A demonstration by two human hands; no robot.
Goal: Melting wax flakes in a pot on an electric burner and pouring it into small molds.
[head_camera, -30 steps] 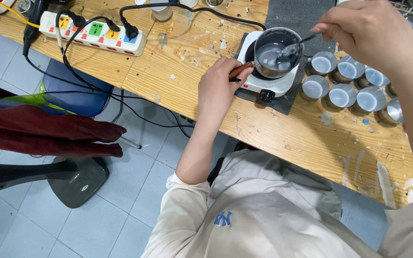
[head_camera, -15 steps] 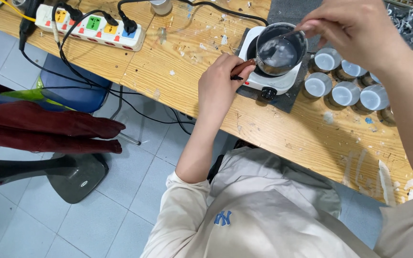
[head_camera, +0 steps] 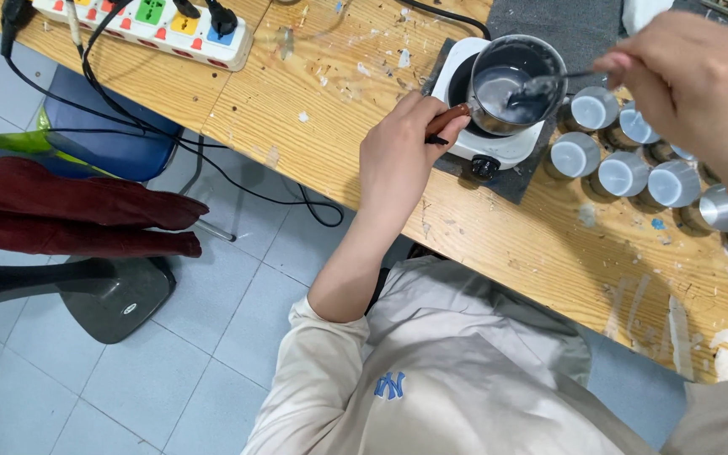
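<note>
While our left hand (head_camera: 399, 160) grips the wooden handle (head_camera: 446, 121) of the small pot (head_camera: 516, 82) on the white hotplate (head_camera: 499, 145), worktop (head_camera: 313, 126) centre, our right hand (head_camera: 694, 80), fingers pinched shut, holds a spoon (head_camera: 549, 82), its shaft running right-to-left w/ bowl dipped in the pot's pale liquid.

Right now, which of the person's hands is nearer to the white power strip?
Left. The left hand grips the pot's wooden handle, closer to the power strip. The right hand holds a spoon beyond the pot.
</note>
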